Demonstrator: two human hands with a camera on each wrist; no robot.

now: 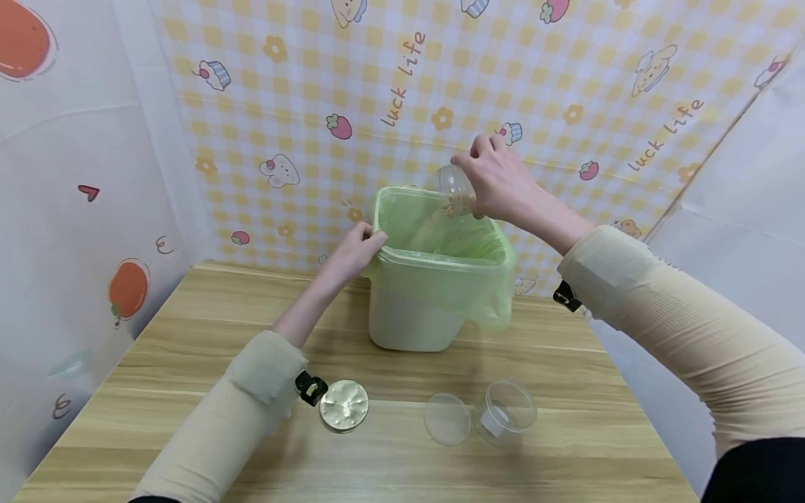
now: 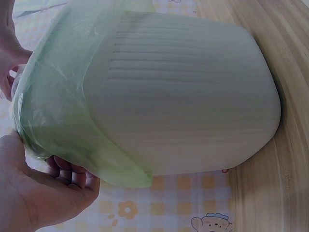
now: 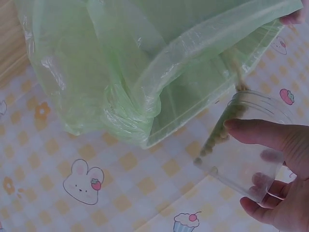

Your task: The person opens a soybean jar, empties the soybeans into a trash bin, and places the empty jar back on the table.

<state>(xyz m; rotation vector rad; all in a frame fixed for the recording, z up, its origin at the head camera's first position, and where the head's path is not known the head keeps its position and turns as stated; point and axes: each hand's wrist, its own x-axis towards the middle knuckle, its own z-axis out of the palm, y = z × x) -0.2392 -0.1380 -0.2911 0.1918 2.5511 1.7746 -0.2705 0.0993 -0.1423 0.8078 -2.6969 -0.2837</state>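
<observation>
A trash can [image 1: 409, 318], lined with a thin green bag [image 2: 63, 77], stands upright on the table. My left hand [image 1: 358, 248] grips its rim at the left corner, thumb on top and fingers curled beneath the bag's edge. Over the opening, my right hand [image 1: 499, 178] holds a clear plastic jar [image 3: 241, 159] tipped with its mouth towards the bag. Small round pale beans [image 3: 217, 137] lie along the jar's lower wall. A blurred stream of them falls from the mouth into the bag, whose bottom is hidden.
On the wooden table [image 1: 220, 335], nearer me, lie a round silvery lid [image 1: 344, 405] and a clear flat lid [image 1: 446, 419]. Beside them is a clear plastic cup [image 1: 518, 409] with a white label. Patterned cloth [image 1: 302, 84] hangs right behind the trash can.
</observation>
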